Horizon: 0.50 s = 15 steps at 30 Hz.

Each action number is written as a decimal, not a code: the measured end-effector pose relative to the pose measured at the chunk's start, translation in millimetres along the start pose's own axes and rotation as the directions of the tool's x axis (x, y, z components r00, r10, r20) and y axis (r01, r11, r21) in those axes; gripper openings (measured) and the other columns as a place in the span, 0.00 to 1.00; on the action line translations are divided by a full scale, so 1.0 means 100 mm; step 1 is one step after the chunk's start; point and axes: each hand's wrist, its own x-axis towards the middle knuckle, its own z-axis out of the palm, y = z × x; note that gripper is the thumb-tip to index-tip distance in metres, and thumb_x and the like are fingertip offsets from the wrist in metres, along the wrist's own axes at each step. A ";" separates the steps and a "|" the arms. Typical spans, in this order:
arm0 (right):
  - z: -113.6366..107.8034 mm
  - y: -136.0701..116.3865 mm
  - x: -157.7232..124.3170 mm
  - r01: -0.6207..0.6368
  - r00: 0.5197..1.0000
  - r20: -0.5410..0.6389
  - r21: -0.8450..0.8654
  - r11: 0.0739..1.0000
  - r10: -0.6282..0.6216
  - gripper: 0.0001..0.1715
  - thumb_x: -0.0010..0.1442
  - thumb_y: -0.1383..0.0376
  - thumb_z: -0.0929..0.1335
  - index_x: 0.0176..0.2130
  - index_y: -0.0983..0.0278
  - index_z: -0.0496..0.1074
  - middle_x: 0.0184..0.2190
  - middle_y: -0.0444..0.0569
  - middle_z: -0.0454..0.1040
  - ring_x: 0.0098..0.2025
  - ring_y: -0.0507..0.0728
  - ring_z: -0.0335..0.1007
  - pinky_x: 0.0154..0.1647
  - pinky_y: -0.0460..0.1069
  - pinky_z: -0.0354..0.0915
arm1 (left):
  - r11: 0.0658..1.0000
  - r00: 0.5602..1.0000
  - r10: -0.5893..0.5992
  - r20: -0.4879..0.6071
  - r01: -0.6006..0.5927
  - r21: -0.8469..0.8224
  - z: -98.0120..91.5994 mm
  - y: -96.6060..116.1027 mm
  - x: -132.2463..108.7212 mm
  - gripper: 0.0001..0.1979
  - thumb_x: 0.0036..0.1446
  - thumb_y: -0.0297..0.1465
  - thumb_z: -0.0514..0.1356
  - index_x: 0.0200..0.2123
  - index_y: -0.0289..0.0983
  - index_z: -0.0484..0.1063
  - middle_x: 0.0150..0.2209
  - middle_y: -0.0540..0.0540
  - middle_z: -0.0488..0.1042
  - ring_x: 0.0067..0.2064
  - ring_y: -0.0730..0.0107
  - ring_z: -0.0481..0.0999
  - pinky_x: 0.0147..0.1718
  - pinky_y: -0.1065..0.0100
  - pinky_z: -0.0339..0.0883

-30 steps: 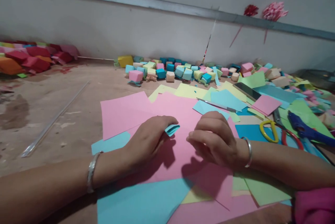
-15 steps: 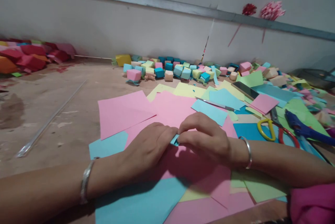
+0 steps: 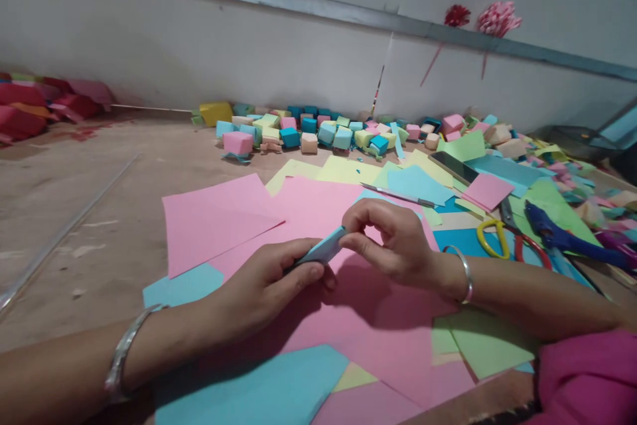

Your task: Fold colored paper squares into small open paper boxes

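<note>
My left hand [image 3: 271, 286] and my right hand [image 3: 393, 239] meet above a spread of pink paper sheets [image 3: 343, 319]. Between them is a small folded light-blue paper piece [image 3: 323, 251]. The left fingers curl around its lower end, and the right thumb and fingers pinch its upper end. Both wrists wear silver bangles. A pink sleeve shows at the lower right.
Loose pink, blue, yellow and green sheets cover the floor. A row of folded paper cubes [image 3: 343, 136] lies by the wall. Scissors [image 3: 497, 239], a blue glue gun [image 3: 562, 236], a phone [image 3: 452, 166] and a thin blade [image 3: 398, 196] lie to the right. Red paper shapes [image 3: 44, 103] pile at far left.
The right hand came over to the left hand and took hold of the blue piece. Both hands then lifted it slightly off the pink sheet, and the view shifted right.
</note>
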 end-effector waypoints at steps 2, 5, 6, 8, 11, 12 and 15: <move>0.01 0.04 0.00 -0.073 0.997 -0.022 0.032 0.997 0.074 0.06 0.60 0.68 0.69 0.31 0.64 0.67 0.26 0.43 0.70 0.27 0.49 0.63 0.27 0.46 0.62 | 0.996 1.000 -0.013 0.014 0.014 -0.084 -0.01 -0.04 0.00 0.12 0.66 0.36 0.56 0.40 0.34 0.74 0.36 0.39 0.80 0.37 0.61 0.80 0.40 0.57 0.74; 0.02 0.09 0.01 -0.139 0.989 -0.035 0.110 0.984 0.143 0.04 0.58 0.69 0.68 0.31 0.64 0.68 0.26 0.43 0.71 0.28 0.49 0.64 0.28 0.46 0.64 | 0.989 0.999 -0.042 -0.024 0.038 -0.142 0.01 -0.06 0.00 0.13 0.66 0.37 0.55 0.41 0.34 0.73 0.34 0.39 0.80 0.37 0.60 0.80 0.41 0.55 0.75; 0.03 0.10 0.01 -0.152 0.987 -0.038 0.137 0.979 0.159 0.04 0.58 0.69 0.69 0.32 0.64 0.68 0.27 0.43 0.71 0.28 0.50 0.65 0.29 0.47 0.64 | 0.987 0.998 -0.051 -0.038 0.045 -0.157 0.02 -0.06 0.00 0.13 0.66 0.37 0.56 0.41 0.34 0.73 0.34 0.39 0.79 0.36 0.60 0.80 0.40 0.56 0.75; 0.03 0.10 0.01 -0.179 0.981 -0.047 0.188 0.966 0.191 0.04 0.57 0.69 0.70 0.31 0.64 0.68 0.27 0.43 0.71 0.28 0.50 0.65 0.29 0.47 0.65 | 0.982 0.997 -0.065 -0.048 0.056 -0.182 0.04 -0.05 0.00 0.14 0.66 0.39 0.56 0.43 0.34 0.73 0.35 0.39 0.79 0.37 0.60 0.81 0.37 0.57 0.76; 0.04 0.11 0.01 -0.242 0.964 -0.052 0.234 0.942 0.260 0.05 0.56 0.68 0.71 0.31 0.64 0.69 0.27 0.43 0.71 0.29 0.50 0.65 0.29 0.47 0.65 | 0.974 0.996 -0.066 -0.052 0.053 -0.221 0.05 -0.06 0.00 0.15 0.65 0.39 0.57 0.45 0.34 0.73 0.37 0.39 0.79 0.38 0.59 0.80 0.38 0.58 0.76; 0.05 0.12 0.01 -0.267 0.957 -0.047 0.246 0.932 0.287 0.06 0.56 0.67 0.71 0.30 0.64 0.69 0.27 0.43 0.71 0.29 0.50 0.66 0.30 0.47 0.65 | 0.972 0.996 -0.068 -0.053 0.054 -0.230 0.05 -0.07 0.00 0.15 0.65 0.39 0.57 0.46 0.34 0.73 0.37 0.39 0.79 0.38 0.60 0.80 0.39 0.56 0.76; 0.07 0.13 0.03 -0.335 0.932 -0.020 0.328 0.883 0.362 0.08 0.54 0.67 0.72 0.33 0.62 0.67 0.28 0.42 0.70 0.29 0.49 0.65 0.31 0.47 0.65 | 0.970 0.993 -0.089 -0.073 0.070 -0.231 0.04 -0.12 -0.01 0.16 0.65 0.38 0.58 0.49 0.33 0.73 0.42 0.37 0.79 0.39 0.59 0.79 0.42 0.53 0.75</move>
